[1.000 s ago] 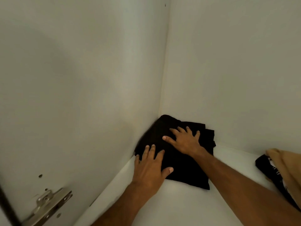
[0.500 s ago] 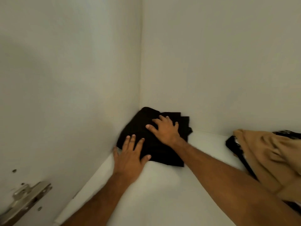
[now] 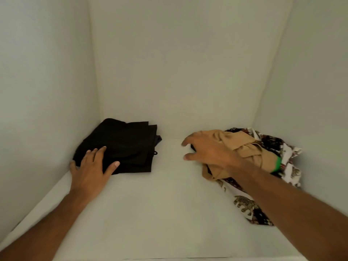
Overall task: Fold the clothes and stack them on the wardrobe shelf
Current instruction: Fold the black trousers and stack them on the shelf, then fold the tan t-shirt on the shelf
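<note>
While 1 black folded pile (image 3: 122,146) sits done under the flat left hand (image 3: 90,166), the right hand (image 3: 209,151), fingers spread and holding nothing, hovers over the messy clothes (image 3: 250,149) left to fold.

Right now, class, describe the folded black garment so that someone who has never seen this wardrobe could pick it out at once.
Look along the white wardrobe shelf into its back left corner. There lies the folded black garment, a flat squared pile with the left hand resting open on its near edge. Unlike the crumpled tan garment and the elephant-print cloth heaped on the right, it is plain black and neatly folded.
</note>
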